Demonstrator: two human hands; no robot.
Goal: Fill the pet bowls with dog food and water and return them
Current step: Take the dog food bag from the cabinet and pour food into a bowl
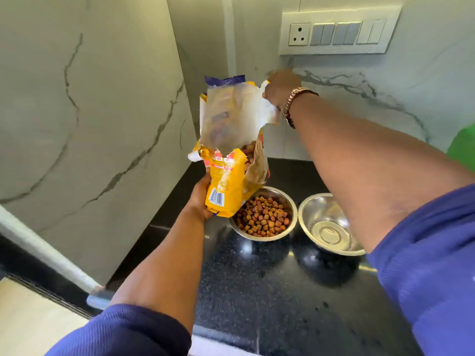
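The yellow dog food bag (231, 176) is held upright in the air above the left edge of the food-filled steel bowl (264, 214), which rests on the black table (257, 278). The left hand (201, 199) wraps its fingers around the bag's lower end. The right hand (280, 86) pinches the torn top flap shut between its fingers, above the bowl. Just right of that bowl, nearly touching, sits an empty steel bowl (326, 224).

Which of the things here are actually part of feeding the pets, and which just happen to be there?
Part of the job:
- dog food bag, held by the left hand and right hand
- bowl of kibble
- empty steel bowl

Just there:
- wall socket and switches
- wristwatch
- green object at the right edge
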